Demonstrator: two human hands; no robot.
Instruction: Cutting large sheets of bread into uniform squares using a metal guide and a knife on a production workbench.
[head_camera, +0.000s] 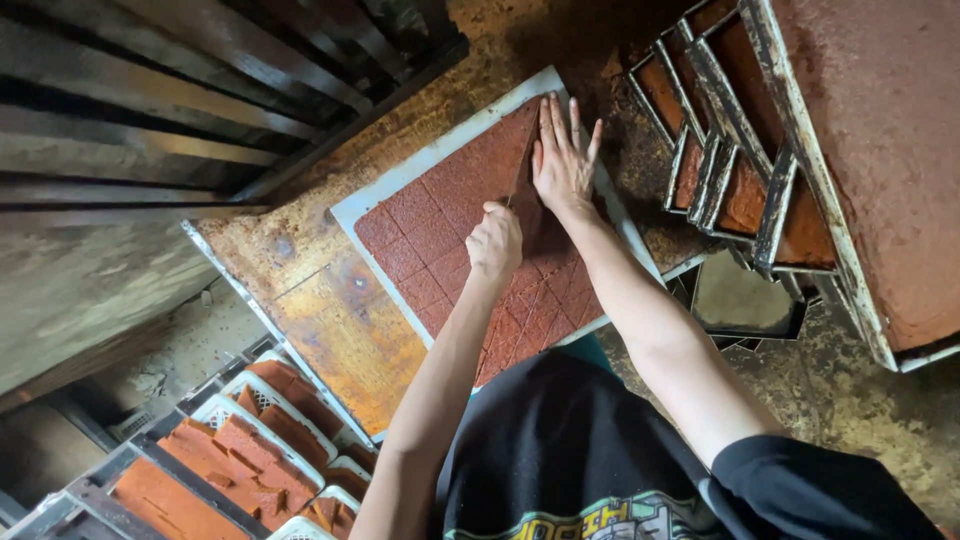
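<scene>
A reddish-brown flat slab (440, 225), scored into squares, lies on a white board (352, 203) on a stained metal table (320, 310). My right hand (562, 160) is pressed flat on the slab's far part, fingers spread. Just before it, my left hand (495, 240) is clenched around a thin blade (516, 180), whose edge stands in the slab beside my right hand's thumb. Most of the blade's handle is hidden in the fist.
Metal frame trays (715, 150) with the same red-brown material lean stacked at the upper right, next to a large coated tray (880, 150). White perforated crates (250, 440) with cut pieces sit on a rack at the lower left. Dark metal bars (150, 90) run across the upper left.
</scene>
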